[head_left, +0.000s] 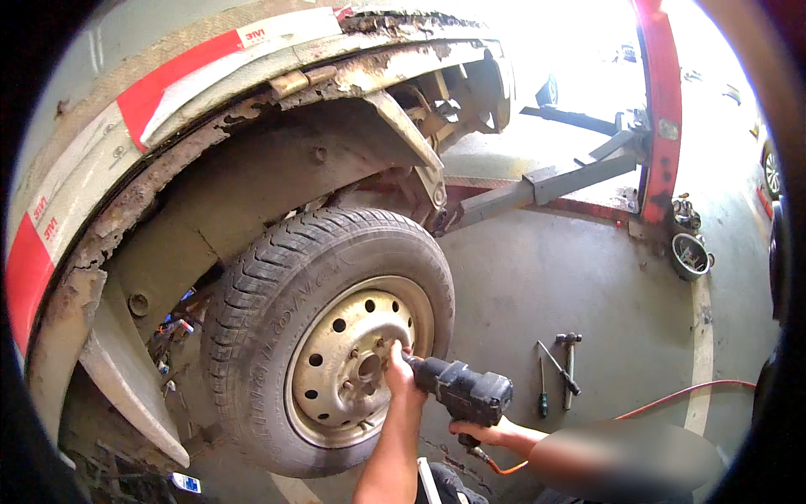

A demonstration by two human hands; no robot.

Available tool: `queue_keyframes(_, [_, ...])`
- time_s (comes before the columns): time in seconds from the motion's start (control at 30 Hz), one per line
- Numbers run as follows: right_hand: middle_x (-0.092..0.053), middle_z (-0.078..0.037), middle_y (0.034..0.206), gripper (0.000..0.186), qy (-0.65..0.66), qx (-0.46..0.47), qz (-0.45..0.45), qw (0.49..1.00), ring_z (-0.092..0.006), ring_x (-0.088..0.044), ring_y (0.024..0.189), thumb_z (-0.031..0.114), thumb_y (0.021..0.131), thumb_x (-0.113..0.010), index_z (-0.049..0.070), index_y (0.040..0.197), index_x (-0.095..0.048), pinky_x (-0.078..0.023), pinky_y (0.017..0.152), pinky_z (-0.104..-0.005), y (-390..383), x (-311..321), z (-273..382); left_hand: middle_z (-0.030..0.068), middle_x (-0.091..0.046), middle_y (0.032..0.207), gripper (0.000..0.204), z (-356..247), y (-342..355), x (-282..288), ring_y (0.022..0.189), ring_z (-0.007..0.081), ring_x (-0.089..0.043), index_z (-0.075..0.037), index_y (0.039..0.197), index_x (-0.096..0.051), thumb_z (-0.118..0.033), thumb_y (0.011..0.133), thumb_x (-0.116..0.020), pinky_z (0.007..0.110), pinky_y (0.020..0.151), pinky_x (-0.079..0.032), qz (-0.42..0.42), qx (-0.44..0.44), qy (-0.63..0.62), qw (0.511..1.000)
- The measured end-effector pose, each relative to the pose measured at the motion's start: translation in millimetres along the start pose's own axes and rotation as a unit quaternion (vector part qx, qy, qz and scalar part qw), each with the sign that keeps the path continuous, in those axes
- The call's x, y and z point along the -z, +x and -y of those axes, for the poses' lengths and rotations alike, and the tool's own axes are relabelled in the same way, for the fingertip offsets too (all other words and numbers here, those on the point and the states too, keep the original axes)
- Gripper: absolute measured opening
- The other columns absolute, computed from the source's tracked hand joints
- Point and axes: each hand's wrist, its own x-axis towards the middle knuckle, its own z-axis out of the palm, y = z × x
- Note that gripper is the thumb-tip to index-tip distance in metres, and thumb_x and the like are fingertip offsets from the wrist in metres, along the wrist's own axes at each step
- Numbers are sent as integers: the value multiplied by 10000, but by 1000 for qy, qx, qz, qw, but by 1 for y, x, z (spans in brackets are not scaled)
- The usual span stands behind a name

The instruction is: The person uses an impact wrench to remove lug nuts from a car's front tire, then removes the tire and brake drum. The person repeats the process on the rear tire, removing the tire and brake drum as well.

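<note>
A dusty tyre (243, 336) on a pale steel wheel (336, 349) sits under the rusted wheel arch of a raised vehicle. Its hub and studs show at the wheel's middle. My left hand (401, 372) is at the hub, fingers curled and thumb pointing up by a stud; what lies in its fingers is hidden. Just right of it, the nose of a black air impact wrench (470, 393) points at the wheel. My right hand (487, 433) wraps round the wrench's handle, with an orange air hose (504, 469) leading off below.
A hammer (569, 361) and a screwdriver (543, 395) lie on the grey floor to the right, with another slim tool across them. Farther right stand a metal bowl (690, 256) and a red lift post (663, 126) with grey arms (579, 179). A red hose (688, 391) crosses the floor.
</note>
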Motion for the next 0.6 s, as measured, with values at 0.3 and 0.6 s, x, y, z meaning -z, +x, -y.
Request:
queue_keyframes(0.3, [-634,-53,695,239,-12,-123,-2,992,-151,-595,622,177,661,-761,30,815,-652,-507,610,-324,-44,59,98,54,-589,709,370,10,-15,6,591,196,-568,-110,727,-596,-441,889,-582,356,459,-454,58,144,99,983])
queue_keyframes(0.6, [-648,-48,714,144,55,-157,-49,985,-153,-614,635,79,700,-696,22,827,-658,-487,593,-307,-65,54,107,35,-569,690,267,13,-28,8,575,193,-553,-122,776,-572,-380,826,-617,387,494,-469,59,187,112,974])
